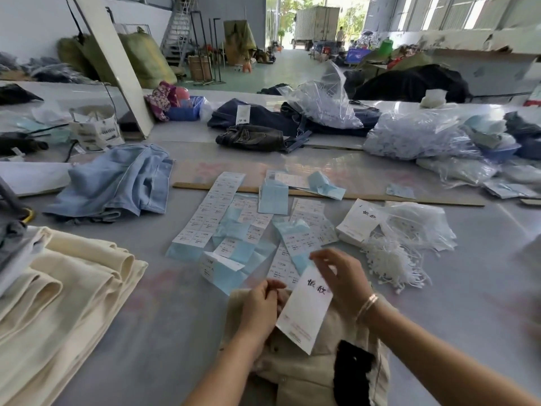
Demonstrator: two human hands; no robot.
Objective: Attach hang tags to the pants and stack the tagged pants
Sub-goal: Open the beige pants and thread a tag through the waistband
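A white hang tag (304,309) with black brush lettering stands over cream pants (295,373) that lie at the near edge of the table. My right hand (339,273) pinches the tag's top end. My left hand (260,309) rests on the pants' upper edge with its fingers curled beside the tag; whether it holds anything there is hidden. A stack of folded cream pants (67,294) lies at the left. More white tags (358,221) sit in a stack to the right, beside a heap of white plastic loop fasteners (392,265).
Sheets of sticker labels on blue backing (231,227) cover the middle of the table. Light blue jeans (117,183) lie at the left, dark jeans (263,124) farther back. Clear bags of fasteners (415,136) crowd the right. A wooden ruler (409,199) crosses the table.
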